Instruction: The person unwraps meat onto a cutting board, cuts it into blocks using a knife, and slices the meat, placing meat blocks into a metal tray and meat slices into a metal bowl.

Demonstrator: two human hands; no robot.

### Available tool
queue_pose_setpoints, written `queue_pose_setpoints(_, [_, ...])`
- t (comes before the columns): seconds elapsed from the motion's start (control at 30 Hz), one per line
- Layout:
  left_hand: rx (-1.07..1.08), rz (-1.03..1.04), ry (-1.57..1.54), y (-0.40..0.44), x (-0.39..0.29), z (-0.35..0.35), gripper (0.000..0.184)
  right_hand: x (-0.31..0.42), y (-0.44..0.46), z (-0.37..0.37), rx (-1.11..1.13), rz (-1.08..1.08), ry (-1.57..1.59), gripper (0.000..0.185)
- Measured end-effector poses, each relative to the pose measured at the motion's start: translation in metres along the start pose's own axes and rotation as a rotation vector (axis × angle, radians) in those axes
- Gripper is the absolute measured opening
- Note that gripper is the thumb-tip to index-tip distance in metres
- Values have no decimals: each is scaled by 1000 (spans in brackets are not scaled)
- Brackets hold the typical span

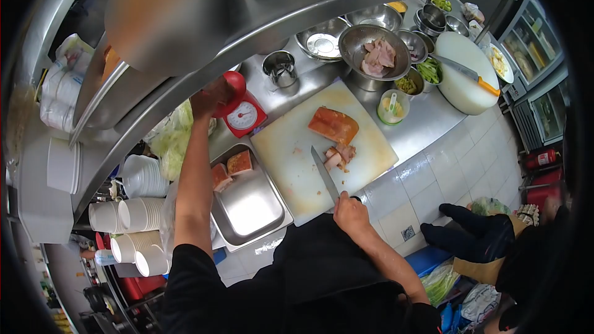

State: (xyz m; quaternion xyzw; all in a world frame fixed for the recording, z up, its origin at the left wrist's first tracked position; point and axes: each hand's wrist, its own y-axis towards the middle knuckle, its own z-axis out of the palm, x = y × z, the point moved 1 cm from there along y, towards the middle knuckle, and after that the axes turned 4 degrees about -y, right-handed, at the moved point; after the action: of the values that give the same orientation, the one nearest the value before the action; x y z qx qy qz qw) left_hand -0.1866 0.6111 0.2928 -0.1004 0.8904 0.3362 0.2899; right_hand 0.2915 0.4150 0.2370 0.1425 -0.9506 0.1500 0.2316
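Observation:
My right hand (351, 214) is closed round the handle of a knife (325, 174), its blade lying over the white cutting board (284, 167). Just beyond the blade are small cut pieces of meat (338, 158) and a larger browned block of meat (334, 125). My left hand (213, 98) reaches up to a red bowl (230, 94) at the red kitchen scale (244, 117) and grips its side. A metal tray (250, 207) left of the board holds chunks of meat (239, 162) at its far end.
A colander (375, 55) with sliced meat, metal bowls (322, 38) and a round white block (465, 71) bearing an orange-handled knife stand along the counter. A steel shelf (297, 9) crosses above. White container stacks (141, 213) are at left; a person (520, 247) is at lower right.

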Motion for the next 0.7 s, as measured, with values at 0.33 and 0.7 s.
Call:
queue_pose_setpoints(0.33, [226,-99,376,47,-12,5,54,0,0,-2,24,20,28,20])
queue_pose_setpoints(0.7, [573,-1079,-685,24,14,-48,42,-5,4,-3,125,61,44,27])
